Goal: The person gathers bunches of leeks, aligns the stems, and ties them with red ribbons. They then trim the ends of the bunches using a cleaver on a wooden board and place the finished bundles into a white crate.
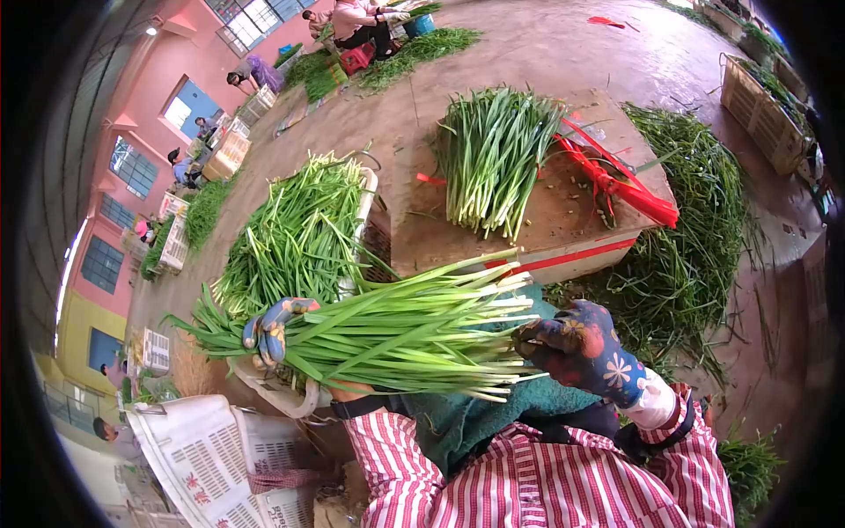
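Clasping slender, glossy green scallion bundle [405, 330]

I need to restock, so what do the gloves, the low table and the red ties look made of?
Gloves on the left hand, gripping the green onion bundle, and right hand: soft matte fabric, floral print, creased. Low table: probably wood or board, dull brown, soiled top. Red ties: likely thin plastic strips, bright, slightly glossy.
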`<state>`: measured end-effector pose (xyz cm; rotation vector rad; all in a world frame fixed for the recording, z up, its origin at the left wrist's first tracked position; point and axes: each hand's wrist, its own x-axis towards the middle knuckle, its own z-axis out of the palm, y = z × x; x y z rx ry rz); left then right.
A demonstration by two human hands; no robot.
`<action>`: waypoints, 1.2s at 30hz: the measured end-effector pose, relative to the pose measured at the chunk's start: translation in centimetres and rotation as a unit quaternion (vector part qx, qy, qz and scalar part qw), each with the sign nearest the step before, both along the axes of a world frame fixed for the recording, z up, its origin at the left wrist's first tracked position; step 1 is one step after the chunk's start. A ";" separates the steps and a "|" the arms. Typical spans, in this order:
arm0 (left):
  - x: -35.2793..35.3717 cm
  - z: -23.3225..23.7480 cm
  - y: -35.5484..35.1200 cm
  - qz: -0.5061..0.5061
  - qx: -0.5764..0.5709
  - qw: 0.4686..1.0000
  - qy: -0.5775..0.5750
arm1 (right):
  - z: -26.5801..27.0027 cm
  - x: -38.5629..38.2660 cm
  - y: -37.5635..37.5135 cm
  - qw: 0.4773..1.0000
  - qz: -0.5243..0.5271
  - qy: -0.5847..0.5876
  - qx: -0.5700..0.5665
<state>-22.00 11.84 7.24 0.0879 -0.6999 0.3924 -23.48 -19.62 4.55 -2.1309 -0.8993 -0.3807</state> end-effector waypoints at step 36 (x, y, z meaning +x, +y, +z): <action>-1.3 1.5 -1.8 0.008 0.089 0.994 -0.061 | -3.2 1.6 1.0 0.935 0.060 0.177 0.302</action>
